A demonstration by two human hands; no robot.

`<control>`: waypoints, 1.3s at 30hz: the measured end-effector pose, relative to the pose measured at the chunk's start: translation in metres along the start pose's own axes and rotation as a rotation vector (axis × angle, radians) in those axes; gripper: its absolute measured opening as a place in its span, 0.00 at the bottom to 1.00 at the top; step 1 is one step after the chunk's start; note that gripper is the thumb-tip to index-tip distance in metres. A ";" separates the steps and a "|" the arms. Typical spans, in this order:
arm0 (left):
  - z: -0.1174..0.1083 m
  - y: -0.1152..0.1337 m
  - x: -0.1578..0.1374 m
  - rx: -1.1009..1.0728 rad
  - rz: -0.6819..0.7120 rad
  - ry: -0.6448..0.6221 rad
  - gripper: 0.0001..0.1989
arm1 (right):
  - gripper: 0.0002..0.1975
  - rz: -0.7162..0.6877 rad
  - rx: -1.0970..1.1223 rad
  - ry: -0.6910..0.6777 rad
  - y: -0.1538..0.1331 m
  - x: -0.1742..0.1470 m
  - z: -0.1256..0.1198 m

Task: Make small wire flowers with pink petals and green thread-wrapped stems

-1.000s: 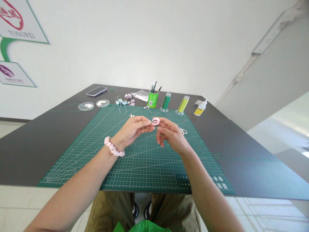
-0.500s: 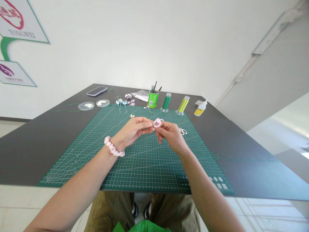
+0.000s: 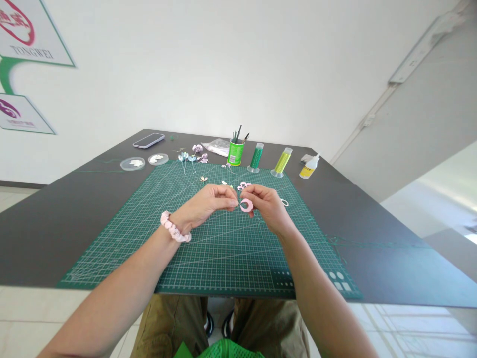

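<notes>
My right hand [image 3: 266,206] pinches a small pale pink crescent-shaped piece [image 3: 248,206], which curls round below its fingertips. My left hand [image 3: 216,201] comes from the other side, thumb and fingers pressed together at the thin tip of the same piece. A pink scrunchie sits on my left wrist. Just beyond the fingertips lies a pink-and-white flower shape [image 3: 244,186] on the green cutting mat [image 3: 208,253]. The white scissor handle [image 3: 284,203] shows partly behind my right hand. A small cream flower [image 3: 203,179] rests beyond my left hand.
Behind the mat stand a green can [image 3: 236,153] of tools, a dark green thread spool [image 3: 256,158], a yellow-green spool [image 3: 282,162] and a glue bottle [image 3: 310,166]. To the left are wired flowers [image 3: 192,159], two shallow dishes [image 3: 132,163] and a phone [image 3: 149,140].
The pink piece has turned and dropped slightly between my hands, now showing as an open crescent. My fingertips have shifted, and the flower shape behind them shows more clearly.
</notes>
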State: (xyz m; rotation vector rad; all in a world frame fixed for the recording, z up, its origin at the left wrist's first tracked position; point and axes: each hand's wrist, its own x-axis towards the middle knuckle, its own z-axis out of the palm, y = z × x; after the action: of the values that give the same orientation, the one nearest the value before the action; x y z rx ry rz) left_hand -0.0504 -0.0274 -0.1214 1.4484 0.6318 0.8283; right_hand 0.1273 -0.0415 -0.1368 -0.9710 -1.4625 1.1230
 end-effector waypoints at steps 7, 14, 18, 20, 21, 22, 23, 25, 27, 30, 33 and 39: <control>-0.002 -0.004 0.002 0.279 0.029 0.023 0.06 | 0.10 -0.043 -0.117 -0.030 -0.001 0.001 -0.006; -0.004 -0.008 0.005 0.437 0.077 0.116 0.07 | 0.08 -0.199 -0.289 0.040 -0.003 -0.003 -0.003; -0.004 -0.010 0.005 0.437 0.097 0.186 0.08 | 0.08 -0.255 -0.352 0.041 -0.002 -0.005 0.000; -0.004 -0.010 0.006 0.432 0.111 0.227 0.09 | 0.09 -0.276 -0.378 0.044 -0.002 -0.005 0.001; -0.004 -0.011 0.006 0.433 0.118 0.248 0.09 | 0.08 -0.287 -0.388 0.049 -0.002 -0.006 0.002; -0.004 -0.010 0.006 0.435 0.126 0.269 0.09 | 0.08 -0.297 -0.398 0.055 -0.001 -0.006 0.002; -0.004 -0.010 0.006 0.436 0.133 0.288 0.08 | 0.09 -0.308 -0.409 0.060 -0.001 -0.006 0.003; -0.004 -0.010 0.007 0.430 0.148 0.322 0.08 | 0.09 -0.328 -0.432 0.066 -0.001 -0.006 0.004; -0.004 -0.009 0.007 0.404 0.153 0.351 0.09 | 0.10 -0.347 -0.451 0.068 0.000 -0.006 0.005; -0.003 -0.007 0.007 0.345 0.151 0.397 0.08 | 0.10 -0.354 -0.457 0.057 0.001 -0.006 0.006; -0.001 -0.004 0.006 0.294 0.159 0.432 0.08 | 0.10 -0.343 -0.460 0.047 0.001 -0.006 0.007; 0.003 0.001 0.005 0.133 0.142 0.427 0.10 | 0.10 -0.326 -0.470 0.052 -0.001 -0.006 0.008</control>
State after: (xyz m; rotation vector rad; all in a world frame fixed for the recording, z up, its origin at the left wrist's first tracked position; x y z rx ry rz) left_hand -0.0445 -0.0252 -0.1201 1.4573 0.9254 1.2445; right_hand 0.1205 -0.0491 -0.1378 -1.0177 -1.8063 0.5234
